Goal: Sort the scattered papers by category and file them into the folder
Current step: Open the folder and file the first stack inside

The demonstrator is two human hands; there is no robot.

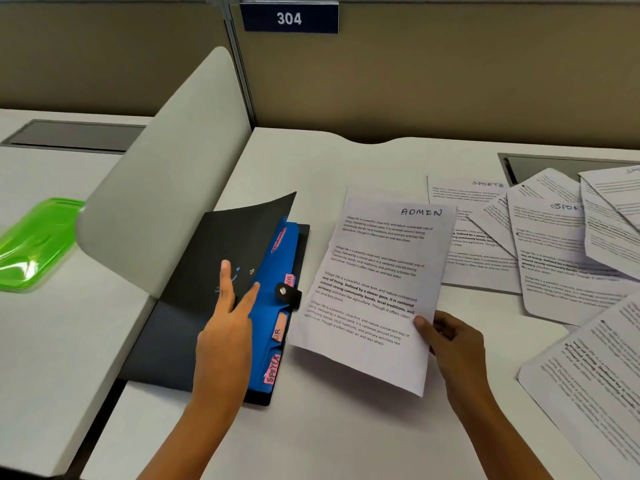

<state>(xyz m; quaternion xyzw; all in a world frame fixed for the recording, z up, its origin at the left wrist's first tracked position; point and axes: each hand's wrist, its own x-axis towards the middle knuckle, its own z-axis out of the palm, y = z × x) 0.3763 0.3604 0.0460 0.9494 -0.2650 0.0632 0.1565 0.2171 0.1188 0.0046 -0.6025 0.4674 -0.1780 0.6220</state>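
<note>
A black folder lies on the desk with its front cover partly lifted. Blue dividers with pink tabs show inside, one tab reading SPORTS. My left hand rests on the lifted cover, index and middle fingers spread, holding nothing. My right hand pinches the lower right edge of a printed sheet headed ADMIN, held just right of the folder. Several more printed sheets lie scattered to the right, two headed SPORTS.
A curved grey partition stands left of the folder. A green plastic tray sits on the neighbouring desk at far left. A cable hatch is set in the desk behind the scattered sheets. A fabric wall with sign 304 closes the back.
</note>
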